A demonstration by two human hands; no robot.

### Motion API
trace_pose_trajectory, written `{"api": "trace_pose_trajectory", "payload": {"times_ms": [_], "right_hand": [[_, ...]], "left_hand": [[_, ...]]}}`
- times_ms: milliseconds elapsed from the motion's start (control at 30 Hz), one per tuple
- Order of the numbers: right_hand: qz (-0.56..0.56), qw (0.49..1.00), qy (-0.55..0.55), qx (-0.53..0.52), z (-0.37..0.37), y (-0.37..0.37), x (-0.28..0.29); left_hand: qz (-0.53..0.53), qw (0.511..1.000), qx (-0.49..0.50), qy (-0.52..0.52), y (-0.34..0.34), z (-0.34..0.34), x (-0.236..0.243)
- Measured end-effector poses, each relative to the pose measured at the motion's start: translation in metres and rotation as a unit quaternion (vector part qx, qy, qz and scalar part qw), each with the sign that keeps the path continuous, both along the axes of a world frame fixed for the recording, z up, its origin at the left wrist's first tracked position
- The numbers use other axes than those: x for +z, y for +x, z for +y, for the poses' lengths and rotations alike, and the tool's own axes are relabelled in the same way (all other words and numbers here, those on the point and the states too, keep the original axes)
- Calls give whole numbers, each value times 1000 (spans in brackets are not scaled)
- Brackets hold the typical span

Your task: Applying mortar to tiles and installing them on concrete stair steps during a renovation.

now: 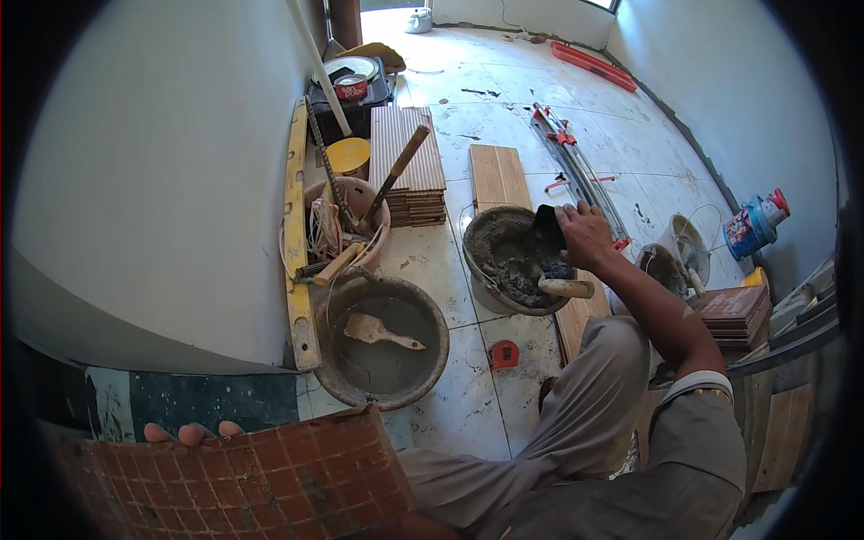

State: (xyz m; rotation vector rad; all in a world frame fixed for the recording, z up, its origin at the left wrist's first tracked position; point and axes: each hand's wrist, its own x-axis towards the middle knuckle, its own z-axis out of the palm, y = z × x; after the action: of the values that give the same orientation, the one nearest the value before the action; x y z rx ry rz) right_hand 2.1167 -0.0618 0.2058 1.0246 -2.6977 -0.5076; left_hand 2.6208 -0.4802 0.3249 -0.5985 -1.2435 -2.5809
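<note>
My left hand (191, 434) grips a long reddish-brown tile (243, 477) at the lower left. Its gridded back is turned up, and only fingertips show over the far edge. My right hand (585, 236) reaches out over a bucket (484, 290) of wet grey mortar (508, 261). Its fingers are closed on a small black scoop-like piece (547, 229), whose lower end is at the mortar; its exact kind is unclear. Beside that hand, a wooden-handled trowel (567, 288) rests in the mortar with its blade buried.
Left of the mortar stands a basin (328, 382) of cloudy water with a brush (378, 333) in it. A yellow level (300, 270) leans by a tool bucket (382, 225). Stacked tiles (407, 153), a red tape measure (504, 354) and a tile cutter (580, 171) are on the floor.
</note>
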Motion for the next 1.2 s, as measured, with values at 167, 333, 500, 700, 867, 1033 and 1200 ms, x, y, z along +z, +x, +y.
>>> {"api": "trace_pose_trajectory", "payload": {"times_ms": [167,333,500,700,867,1033,1200], "right_hand": [[-32,999,-37,-15,-6,5,5],[-86,994,-64,-31,-16,12,15],[-43,999,-17,-21,-19,8,4],[86,991,38,91,-20,1,-29],[158,974,86,140,-18,4,-38],[161,974,96,130,-18,6,-33],[159,978,55,127,-39,20,-8]], "left_hand": [[-7,1000,19,16,3,2,-3],[-3,999,27,45,10,5,-9],[-11,1000,16,5,7,-2,1],[-22,1000,-5,-16,6,-11,5],[-23,1000,-5,2,8,-14,0],[-31,999,-14,15,6,-14,4],[-34,997,25,58,10,5,5]]}}
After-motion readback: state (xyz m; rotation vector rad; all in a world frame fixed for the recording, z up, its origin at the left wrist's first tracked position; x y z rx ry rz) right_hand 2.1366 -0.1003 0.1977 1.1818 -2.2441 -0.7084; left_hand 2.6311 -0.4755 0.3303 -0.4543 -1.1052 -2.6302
